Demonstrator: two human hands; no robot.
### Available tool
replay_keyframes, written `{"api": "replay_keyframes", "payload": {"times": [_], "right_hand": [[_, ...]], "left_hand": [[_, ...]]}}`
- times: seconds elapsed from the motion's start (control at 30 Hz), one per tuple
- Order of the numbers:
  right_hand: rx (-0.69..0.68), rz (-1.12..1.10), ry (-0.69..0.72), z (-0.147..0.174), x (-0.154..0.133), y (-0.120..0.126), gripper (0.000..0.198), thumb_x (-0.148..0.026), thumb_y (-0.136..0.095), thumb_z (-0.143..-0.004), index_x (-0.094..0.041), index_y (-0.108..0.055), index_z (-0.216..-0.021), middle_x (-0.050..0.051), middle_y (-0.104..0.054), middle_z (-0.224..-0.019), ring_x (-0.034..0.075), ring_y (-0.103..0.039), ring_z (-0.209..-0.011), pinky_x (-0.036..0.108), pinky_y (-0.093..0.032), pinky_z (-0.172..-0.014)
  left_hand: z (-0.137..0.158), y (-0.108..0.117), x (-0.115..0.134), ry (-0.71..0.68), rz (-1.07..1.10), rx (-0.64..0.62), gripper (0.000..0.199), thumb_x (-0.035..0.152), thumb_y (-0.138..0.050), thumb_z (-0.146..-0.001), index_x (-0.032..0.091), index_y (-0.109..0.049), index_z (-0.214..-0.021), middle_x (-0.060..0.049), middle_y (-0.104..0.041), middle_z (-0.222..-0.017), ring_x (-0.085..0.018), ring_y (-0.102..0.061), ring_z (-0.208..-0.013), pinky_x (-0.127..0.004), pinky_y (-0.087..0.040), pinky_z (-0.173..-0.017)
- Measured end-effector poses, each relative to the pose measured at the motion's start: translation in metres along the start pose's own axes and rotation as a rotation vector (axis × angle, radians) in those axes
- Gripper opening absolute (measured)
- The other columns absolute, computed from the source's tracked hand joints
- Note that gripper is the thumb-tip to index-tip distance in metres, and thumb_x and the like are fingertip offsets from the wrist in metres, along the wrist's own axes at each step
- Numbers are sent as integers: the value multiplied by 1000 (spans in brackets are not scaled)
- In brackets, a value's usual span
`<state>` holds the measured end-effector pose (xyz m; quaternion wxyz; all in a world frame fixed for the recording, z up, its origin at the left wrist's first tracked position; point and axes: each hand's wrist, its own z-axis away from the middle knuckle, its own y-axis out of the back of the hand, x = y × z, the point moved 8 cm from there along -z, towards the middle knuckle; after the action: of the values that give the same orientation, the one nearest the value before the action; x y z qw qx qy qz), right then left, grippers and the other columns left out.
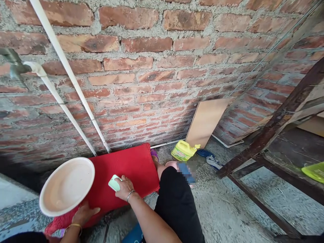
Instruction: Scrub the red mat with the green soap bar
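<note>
A red mat or thick cloth (126,162) lies stretched out in front of me, with one end bunched at the lower left. My right hand (125,187) is closed around a pale green, rounded block (115,182), held over or against the cloth; its underside is hidden. On the cloth's near left part rests my left hand (84,213), thumb stretched out and the other fingers partly hidden. Just beyond that hand, a pale plastic basin (67,185) stands tilted in view, overlapping the cloth's left end.
White pipes (73,81) and a tap (16,65) run along the brick wall (141,44). A yellow jug (184,151) stands by a leaning board (207,123), near blue slippers (212,161). At right is a dark wooden frame (268,131). My knee (177,199) is beside the cloth.
</note>
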<state>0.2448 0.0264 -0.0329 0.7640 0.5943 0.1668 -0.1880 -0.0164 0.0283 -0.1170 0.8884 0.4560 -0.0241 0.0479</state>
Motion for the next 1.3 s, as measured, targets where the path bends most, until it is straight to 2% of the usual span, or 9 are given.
{"api": "replay_keyframes", "payload": {"times": [0.2, 0.3, 0.53, 0.6, 0.8, 0.9, 0.97, 1.17, 1.3], "right_hand": [[535, -280, -541, 7, 104, 59, 53, -40, -60, -75, -23, -56, -125, 8, -62, -96, 22, -63, -82, 30, -48, -73], [593, -383, -710, 8, 126, 57, 55, -48, -57, -79, -17, -55, -125, 11, -64, -92, 24, -63, -82, 32, -48, -70], [85, -198, 111, -17, -21, -15, 50, -31, -74, -63, -31, -65, -111, 2, -58, -103, 18, -59, -93, 27, -44, -83], [66, -149, 170, -23, -28, -17, 49, -30, -74, -61, -32, -66, -109, 1, -58, -104, 19, -58, -95, 28, -43, -85], [581, -383, -543, -50, 104, 50, 51, -48, -68, -68, -22, -63, -112, 7, -61, -96, 24, -57, -92, 32, -45, -79], [703, -488, -792, -46, 130, 53, 52, -52, -66, -70, -19, -63, -110, 9, -63, -88, 26, -58, -89, 34, -45, -75], [614, -494, -665, -53, 102, 39, 49, -49, -68, -69, -20, -64, -108, 7, -62, -91, 24, -58, -86, 32, -46, -74], [182, -317, 153, -59, -47, -21, 45, -30, -79, -54, -31, -69, -98, -1, -60, -98, 18, -59, -89, 27, -45, -82], [338, -371, -156, -50, 21, 18, 44, -30, -77, -57, -28, -68, -100, 1, -60, -98, 18, -61, -87, 28, -46, -81]], "left_hand": [[15, 8, 5, 34, 60, 18, 70, 60, -55, -73, 8, -51, -120, -22, -62, -124, -33, -56, -121, -40, -46, -96], [23, 16, 9, 76, 61, 16, 64, 56, -56, -74, 11, -52, -119, -20, -63, -125, -32, -57, -120, -41, -46, -94], [35, 35, 16, 177, 112, -28, 62, 50, -65, -69, 14, -55, -118, -17, -62, -127, -30, -58, -119, -36, -46, -93], [37, 38, 18, 200, 137, -45, 62, 47, -68, -68, 13, -56, -118, -18, -62, -127, -30, -58, -119, -36, -46, -94], [37, 41, 16, 242, 177, -29, 67, 44, -73, -64, 13, -55, -121, -20, -63, -125, -32, -60, -116, -38, -47, -94], [36, 41, 15, 237, 178, -31, 64, 43, -72, -64, 14, -56, -120, -18, -64, -123, -32, -60, -116, -39, -47, -94], [36, 40, 14, 243, 176, -46, 65, 43, -72, -64, 14, -55, -120, -18, -64, -124, -31, -60, -116, -40, -47, -94], [33, 37, 12, 250, 191, -55, 70, 42, -73, -60, 13, -54, -121, -19, -61, -128, -32, -59, -118, -38, -47, -94], [27, 31, 9, 214, 192, -37, 63, 42, -70, -61, 17, -57, -117, -16, -64, -124, -32, -60, -117, -39, -48, -92]]}}
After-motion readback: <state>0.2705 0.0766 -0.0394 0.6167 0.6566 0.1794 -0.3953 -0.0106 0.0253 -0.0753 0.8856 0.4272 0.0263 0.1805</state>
